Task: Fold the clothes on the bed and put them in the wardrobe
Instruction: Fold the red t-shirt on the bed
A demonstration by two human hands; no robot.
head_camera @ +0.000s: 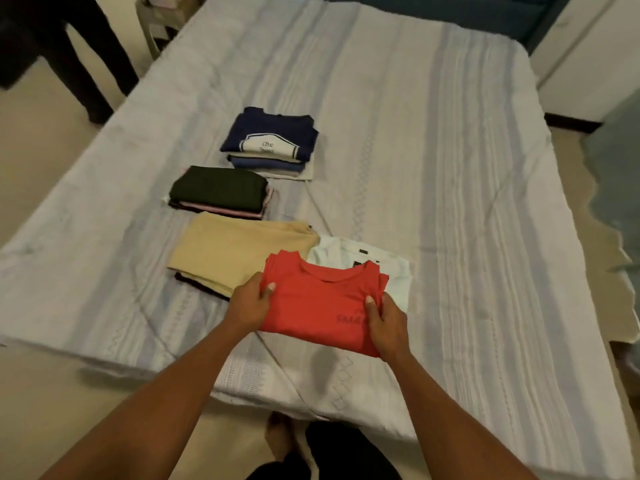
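Grips a folded red T-shirt (322, 306) by its side edges with left hand (249, 303) and right hand (389, 327), thumbs pressed on top, fingers curled under, pinching the cloth. Holds it near the bed's (450, 168) front edge, overlapping a folded white shirt (393, 268). Further back toward the left edge, in a row: beige stack (239, 254), dark green stack (218, 188), navy stack (270, 140) of folded clothes.

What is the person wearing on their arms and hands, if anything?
Nothing shows: the left hand and right hand are bare, with no gloves, rings or watch. The left forearm and right forearm are sleeveless as far as the frame reaches.
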